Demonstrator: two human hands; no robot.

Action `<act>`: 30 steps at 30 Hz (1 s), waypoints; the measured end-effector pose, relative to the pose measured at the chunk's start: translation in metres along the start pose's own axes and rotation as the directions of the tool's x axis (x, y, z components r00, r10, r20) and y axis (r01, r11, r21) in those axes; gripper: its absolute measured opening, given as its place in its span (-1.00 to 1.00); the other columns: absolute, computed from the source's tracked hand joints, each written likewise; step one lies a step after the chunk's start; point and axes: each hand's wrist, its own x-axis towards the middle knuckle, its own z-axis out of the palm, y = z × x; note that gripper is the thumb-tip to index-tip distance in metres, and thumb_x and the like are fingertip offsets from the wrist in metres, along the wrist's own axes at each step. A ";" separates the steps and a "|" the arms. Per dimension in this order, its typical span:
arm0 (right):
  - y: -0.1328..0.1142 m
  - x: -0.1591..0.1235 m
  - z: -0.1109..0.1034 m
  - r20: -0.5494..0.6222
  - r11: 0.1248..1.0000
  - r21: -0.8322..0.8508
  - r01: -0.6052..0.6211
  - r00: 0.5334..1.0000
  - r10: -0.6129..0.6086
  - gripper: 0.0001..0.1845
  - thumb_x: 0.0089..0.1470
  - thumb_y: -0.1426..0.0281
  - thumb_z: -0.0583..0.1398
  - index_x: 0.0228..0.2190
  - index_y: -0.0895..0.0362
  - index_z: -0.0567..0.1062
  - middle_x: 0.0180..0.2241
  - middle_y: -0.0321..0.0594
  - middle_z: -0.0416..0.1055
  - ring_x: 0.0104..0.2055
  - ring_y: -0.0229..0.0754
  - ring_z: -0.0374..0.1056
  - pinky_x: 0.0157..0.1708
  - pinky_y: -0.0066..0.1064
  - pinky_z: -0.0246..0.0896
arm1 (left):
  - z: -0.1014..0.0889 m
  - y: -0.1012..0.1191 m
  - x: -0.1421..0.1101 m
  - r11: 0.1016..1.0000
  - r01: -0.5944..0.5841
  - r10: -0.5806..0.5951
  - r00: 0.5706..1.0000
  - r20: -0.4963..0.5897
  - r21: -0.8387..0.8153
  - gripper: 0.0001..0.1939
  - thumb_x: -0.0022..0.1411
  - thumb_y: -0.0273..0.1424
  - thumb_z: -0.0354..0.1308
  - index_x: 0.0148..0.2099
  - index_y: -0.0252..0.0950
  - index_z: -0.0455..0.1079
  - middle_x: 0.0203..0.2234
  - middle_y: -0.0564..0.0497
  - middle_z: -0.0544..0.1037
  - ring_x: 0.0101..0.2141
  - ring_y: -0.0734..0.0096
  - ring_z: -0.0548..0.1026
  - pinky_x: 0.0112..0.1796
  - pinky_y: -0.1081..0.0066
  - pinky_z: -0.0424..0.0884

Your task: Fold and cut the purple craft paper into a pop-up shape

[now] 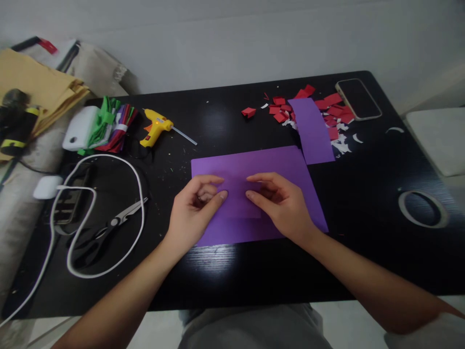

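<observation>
A large purple sheet lies flat on the black table. Over its middle, a smaller rectangular purple paper piece shows faintly between my hands, its lower edge just visible. My left hand is at the left of this piece, thumb and index finger apart, the other fingers curled. Facing it from the right, my right hand has the same shape, with a gap between thumb and index finger. Both thumb tips are near or on the small piece; whether they touch it I cannot tell.
Behind and right, a purple strip lies over red and white paper scraps beside a phone. A tape ring is at right. Leftward are a yellow glue gun, scissors, a white cable and bundled coloured material.
</observation>
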 end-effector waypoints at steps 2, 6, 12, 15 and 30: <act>0.001 0.000 0.000 -0.013 1.000 0.012 0.008 1.000 -0.007 -0.77 0.10 0.34 0.42 -0.16 0.00 0.63 -0.34 -0.29 0.56 -0.35 -0.20 0.45 -0.31 -0.31 0.47 | 0.000 0.000 0.000 0.999 -0.025 0.025 1.000 0.009 0.022 -0.78 0.21 -0.39 0.42 -0.08 -0.24 0.58 -0.48 0.13 0.46 -0.48 0.54 0.36 -0.42 0.50 0.35; 0.004 0.001 0.001 -0.035 0.998 0.050 0.033 0.999 -0.031 -0.81 0.09 0.35 0.42 -0.20 0.00 0.65 -0.16 -0.23 0.63 -0.20 -0.14 0.53 -0.14 -0.24 0.53 | 0.000 -0.002 -0.001 0.999 -0.030 0.030 0.999 0.010 0.014 -0.82 0.23 -0.38 0.40 -0.10 -0.23 0.57 -0.47 0.11 0.49 -0.48 0.53 0.38 -0.42 0.49 0.35; 0.003 -0.001 0.001 -0.038 0.999 0.036 0.034 0.999 -0.033 -0.83 0.11 0.38 0.40 -0.20 0.00 0.66 -0.19 -0.25 0.62 -0.36 -0.23 0.42 -0.30 -0.29 0.46 | 0.001 -0.003 -0.001 0.999 -0.024 0.025 0.999 0.029 -0.033 -0.83 0.23 -0.42 0.39 -0.13 -0.24 0.51 -0.45 0.10 0.50 -0.46 0.52 0.40 -0.39 0.49 0.37; 0.002 -0.001 0.001 -0.035 0.999 0.024 0.036 0.999 -0.035 -0.85 0.12 0.39 0.39 -0.21 0.01 0.65 -0.20 -0.23 0.62 -0.37 -0.22 0.42 -0.31 -0.28 0.46 | 0.000 0.000 0.001 0.999 -0.026 0.028 0.998 0.058 -0.027 -0.90 0.25 -0.46 0.35 -0.20 -0.25 0.49 -0.49 0.12 0.46 -0.48 0.54 0.35 -0.41 0.50 0.33; -0.001 0.001 -0.007 0.096 0.995 0.100 -0.007 0.995 -0.002 -0.71 0.16 0.52 0.22 -0.30 -0.02 0.73 -0.22 -0.31 0.69 -0.07 -0.13 0.57 0.06 -0.26 0.41 | -0.008 0.004 -0.002 0.994 -0.094 0.084 0.982 0.167 0.054 -0.87 0.34 -0.49 0.21 -0.19 -0.25 0.60 -0.39 0.05 0.62 -0.45 0.50 0.45 -0.41 0.50 0.35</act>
